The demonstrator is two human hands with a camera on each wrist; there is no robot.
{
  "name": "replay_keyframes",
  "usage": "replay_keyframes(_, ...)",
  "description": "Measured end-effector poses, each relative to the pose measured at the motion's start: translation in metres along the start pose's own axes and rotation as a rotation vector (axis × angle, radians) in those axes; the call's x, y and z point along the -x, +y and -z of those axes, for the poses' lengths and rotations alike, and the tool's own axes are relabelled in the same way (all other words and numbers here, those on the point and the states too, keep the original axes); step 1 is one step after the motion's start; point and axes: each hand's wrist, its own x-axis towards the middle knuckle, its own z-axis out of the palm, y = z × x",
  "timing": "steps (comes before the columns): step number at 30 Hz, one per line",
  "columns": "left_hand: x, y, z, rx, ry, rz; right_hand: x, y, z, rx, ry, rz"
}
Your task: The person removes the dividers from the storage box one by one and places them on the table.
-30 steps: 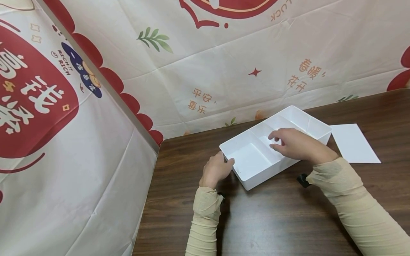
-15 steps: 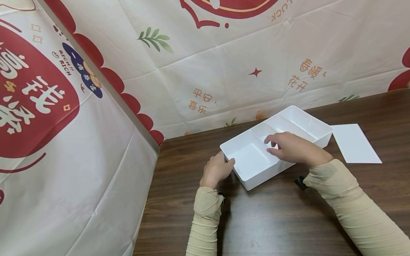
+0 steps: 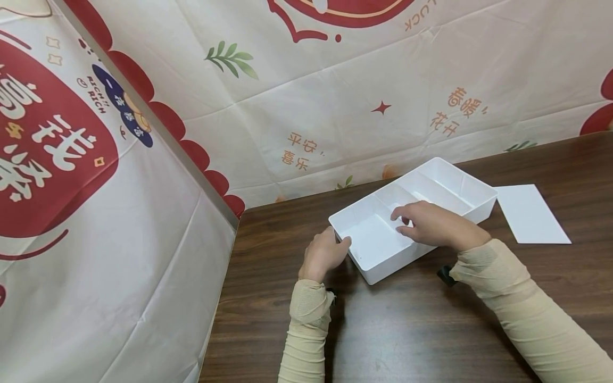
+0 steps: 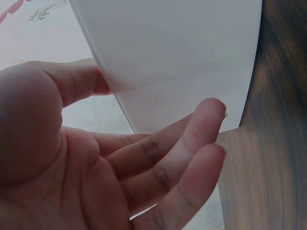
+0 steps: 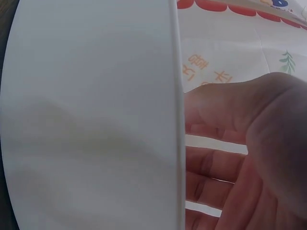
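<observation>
A white divided box (image 3: 375, 234) rests at a slant on the brown table, with upright partitions across it. My left hand (image 3: 322, 254) grips its left end, thumb over the rim and the other fingers outside. In the left wrist view, that hand's fingers (image 4: 187, 167) lie beside and under the box's white outer wall (image 4: 177, 57). My right hand (image 3: 433, 226) reaches over the near rim into a middle compartment. Thumb and index finger stand apart, loosely bent. In the right wrist view, the box wall (image 5: 91, 105) hides its fingertips; no held thing shows.
A flat white rectangular sheet (image 3: 531, 215) lies right of the box. Behind the table (image 3: 407, 330) hangs a printed white cloth (image 3: 335, 106), and another cloth panel (image 3: 158, 255) closes off the left side.
My right hand has moved a little left and toward me along the box's compartments. The left hand and the box have stayed nearly still.
</observation>
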Motion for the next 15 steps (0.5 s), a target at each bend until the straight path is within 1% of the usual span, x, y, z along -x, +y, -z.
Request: replay_keyframes(15,-0.0008,-0.0004,-0.0009,-0.004,0.005,0.000,-0.0024,-0.0029,-0.0089,0.047,0.008,-0.026)
